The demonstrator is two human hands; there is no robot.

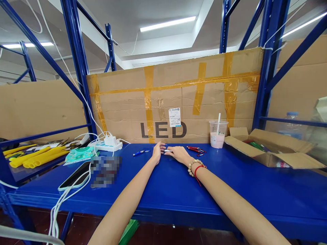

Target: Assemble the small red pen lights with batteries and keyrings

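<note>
Near the back of the blue shelf, my right hand (180, 154) is closed on a short, slim, white-and-dark thing that looks like a pen (168, 150). A bead bracelet and a red cord circle that wrist. My left hand (157, 153) is just left of the pen's end, its fingers loosely curved and apart; contact with the pen cannot be made out. To the left of it lies a blue pen (141, 152), with a small blue piece in front. Beyond my right hand are red pens (196, 149), with a small red piece beside them.
A plastic cup (218, 134) with pink drink and straw stands at back right, beside an open cardboard box (270, 149). Leftward are a phone (75, 177), white cables (57, 207), a power strip (108, 144) and a teal packet (79, 154). A large cardboard panel (122, 112) closes the back.
</note>
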